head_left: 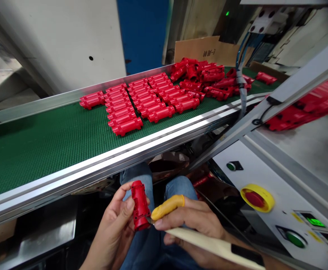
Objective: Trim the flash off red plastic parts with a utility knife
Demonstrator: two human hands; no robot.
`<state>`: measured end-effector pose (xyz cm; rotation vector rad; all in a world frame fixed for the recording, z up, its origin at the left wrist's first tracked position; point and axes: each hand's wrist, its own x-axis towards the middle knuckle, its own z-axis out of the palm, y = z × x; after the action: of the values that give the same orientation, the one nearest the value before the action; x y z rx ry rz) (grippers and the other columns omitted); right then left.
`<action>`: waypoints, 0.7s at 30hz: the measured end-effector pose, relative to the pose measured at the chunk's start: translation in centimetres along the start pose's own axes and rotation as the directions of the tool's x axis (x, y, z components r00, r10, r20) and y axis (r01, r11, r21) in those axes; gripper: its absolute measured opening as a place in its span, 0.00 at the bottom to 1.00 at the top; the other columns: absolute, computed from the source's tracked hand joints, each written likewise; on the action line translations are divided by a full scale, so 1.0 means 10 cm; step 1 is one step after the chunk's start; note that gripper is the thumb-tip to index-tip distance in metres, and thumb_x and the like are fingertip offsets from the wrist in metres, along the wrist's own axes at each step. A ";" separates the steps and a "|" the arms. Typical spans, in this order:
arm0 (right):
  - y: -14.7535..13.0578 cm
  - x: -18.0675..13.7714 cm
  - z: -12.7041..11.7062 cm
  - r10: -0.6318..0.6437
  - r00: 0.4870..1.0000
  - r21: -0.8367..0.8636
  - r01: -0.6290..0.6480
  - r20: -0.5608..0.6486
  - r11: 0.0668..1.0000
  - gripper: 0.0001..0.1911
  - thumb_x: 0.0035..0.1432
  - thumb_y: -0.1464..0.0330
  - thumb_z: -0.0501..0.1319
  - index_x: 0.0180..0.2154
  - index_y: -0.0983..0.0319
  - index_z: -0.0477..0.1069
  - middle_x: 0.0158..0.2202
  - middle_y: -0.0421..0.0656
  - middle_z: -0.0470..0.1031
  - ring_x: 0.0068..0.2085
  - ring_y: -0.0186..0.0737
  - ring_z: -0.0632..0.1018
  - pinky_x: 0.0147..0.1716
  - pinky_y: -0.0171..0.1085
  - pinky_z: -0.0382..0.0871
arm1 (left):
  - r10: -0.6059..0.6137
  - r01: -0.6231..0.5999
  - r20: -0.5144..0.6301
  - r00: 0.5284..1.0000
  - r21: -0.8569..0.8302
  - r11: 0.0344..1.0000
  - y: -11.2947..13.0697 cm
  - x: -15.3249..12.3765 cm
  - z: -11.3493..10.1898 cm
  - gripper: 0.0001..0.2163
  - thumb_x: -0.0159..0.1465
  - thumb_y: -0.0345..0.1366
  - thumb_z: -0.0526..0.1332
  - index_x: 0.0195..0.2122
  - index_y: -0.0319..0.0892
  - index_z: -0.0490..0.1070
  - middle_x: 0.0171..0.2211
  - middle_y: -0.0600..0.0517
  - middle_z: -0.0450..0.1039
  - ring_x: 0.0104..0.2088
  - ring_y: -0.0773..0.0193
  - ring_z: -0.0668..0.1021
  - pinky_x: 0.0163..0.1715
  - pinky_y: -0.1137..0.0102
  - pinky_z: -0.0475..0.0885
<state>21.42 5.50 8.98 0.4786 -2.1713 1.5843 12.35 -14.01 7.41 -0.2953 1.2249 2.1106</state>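
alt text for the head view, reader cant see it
The left hand holds a red plastic part; the right hand, a yellow cot on its forefinger, sets a cream-handled blade against its lower end. Rows of like parts lie on the green conveyor belt beyond.

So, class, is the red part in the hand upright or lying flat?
Upright: the left hand holds the part on end, slightly tilted.

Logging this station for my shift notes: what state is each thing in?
red part: upright, held in left hand.
knife: held in right hand, blade tip at the part's base.
belt parts: lying in rows, heap beyond.
indicator lights: lit green.
emergency stop: untouched.
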 end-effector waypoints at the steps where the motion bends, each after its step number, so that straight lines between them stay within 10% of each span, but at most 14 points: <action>1: 0.01 0.00 0.00 -0.003 1.000 -0.002 0.003 0.006 1.000 0.08 0.69 0.74 0.71 0.49 0.63 0.83 0.46 0.49 0.88 0.46 0.38 0.88 0.49 0.30 0.84 | 0.002 -0.002 0.000 1.000 0.001 1.000 0.00 0.00 0.00 0.30 0.57 0.42 0.83 0.58 0.46 0.77 0.38 0.48 0.85 0.36 0.61 0.86 0.37 0.72 0.81; 15: 0.03 -0.04 0.09 -0.036 0.979 -0.362 0.109 0.201 0.926 0.17 0.83 0.68 0.51 0.47 0.62 0.78 0.38 0.44 0.84 0.38 0.39 0.83 0.40 0.34 0.84 | 0.056 -0.055 -0.067 0.996 0.010 0.998 -0.05 0.03 0.03 0.28 0.58 0.42 0.82 0.56 0.44 0.76 0.33 0.51 0.83 0.30 0.66 0.82 0.30 0.77 0.77; 18: 0.15 -0.11 0.09 -0.173 0.985 -0.394 0.150 -0.022 0.907 0.14 0.81 0.71 0.54 0.56 0.62 0.77 0.40 0.46 0.86 0.41 0.42 0.86 0.46 0.37 0.86 | 0.049 -0.049 -0.066 0.997 0.001 0.999 -0.04 0.02 0.03 0.29 0.57 0.42 0.82 0.57 0.44 0.76 0.35 0.49 0.85 0.30 0.64 0.83 0.31 0.75 0.79; 21: 0.20 -0.12 0.04 -0.048 0.957 -0.266 -0.031 -0.286 0.963 0.13 0.74 0.76 0.64 0.56 0.59 0.79 0.45 0.45 0.87 0.45 0.39 0.88 0.50 0.33 0.85 | 0.028 -0.028 -0.027 0.999 -0.004 1.000 0.00 0.02 0.02 0.28 0.60 0.43 0.81 0.58 0.43 0.76 0.35 0.45 0.86 0.29 0.61 0.84 0.29 0.72 0.81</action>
<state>21.38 5.71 6.60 0.1582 -2.1062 1.2384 12.22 -13.73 7.41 -0.3116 1.2470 2.1401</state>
